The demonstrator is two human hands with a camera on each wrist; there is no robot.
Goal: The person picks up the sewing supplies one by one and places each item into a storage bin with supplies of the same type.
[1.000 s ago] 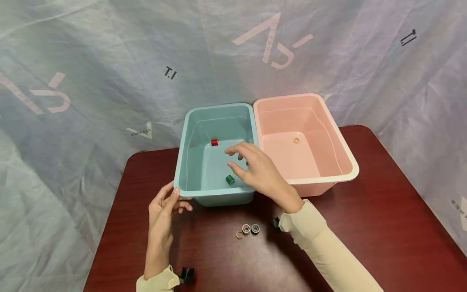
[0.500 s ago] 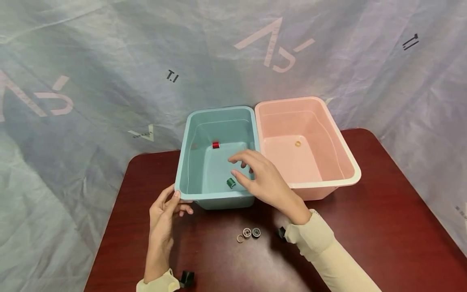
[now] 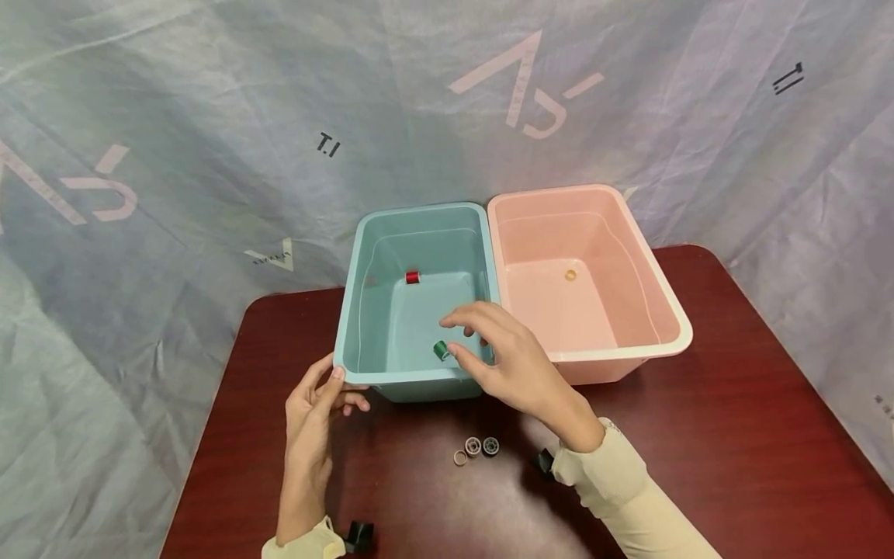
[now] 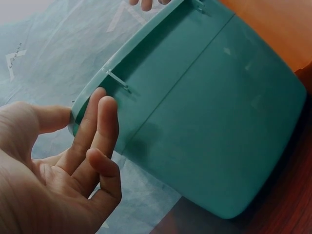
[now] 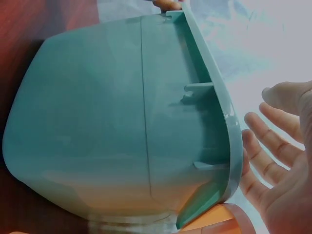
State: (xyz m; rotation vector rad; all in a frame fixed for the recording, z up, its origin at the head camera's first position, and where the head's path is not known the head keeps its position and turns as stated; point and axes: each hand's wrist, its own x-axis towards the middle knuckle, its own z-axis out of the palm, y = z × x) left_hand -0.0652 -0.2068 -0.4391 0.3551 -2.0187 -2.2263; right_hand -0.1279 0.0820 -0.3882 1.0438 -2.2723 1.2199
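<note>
My left hand (image 3: 310, 415) pinches the front left corner of the teal plastic tub (image 3: 412, 376), thumb on the rim and fingers beneath. In the left wrist view the thumb (image 4: 51, 119) and fingertips meet that rim. Over the tub's front right part hovers my right hand (image 3: 513, 361), fingers spread and loosely bent with nothing between them. The right wrist view has this hand (image 5: 285, 151) beside the rim. A green thread spool (image 3: 441, 350) lies in the tub near the right thumb's tip. Farther back in it lies a red thread spool (image 3: 413, 277).
A pink tub (image 3: 559, 310) stands against the teal one's right side, with a small yellowish ring (image 3: 570, 275) inside. On the dark red table (image 3: 419, 497) in front lie a tan ring (image 3: 460, 458), a whitish bobbin-like piece (image 3: 472, 446) and a dark one (image 3: 491, 446). Grey cloth hangs behind.
My right hand has drawn back a little toward the tub's front edge and to the right, still empty. My left hand keeps its hold on the rim. The view has shifted slightly.
</note>
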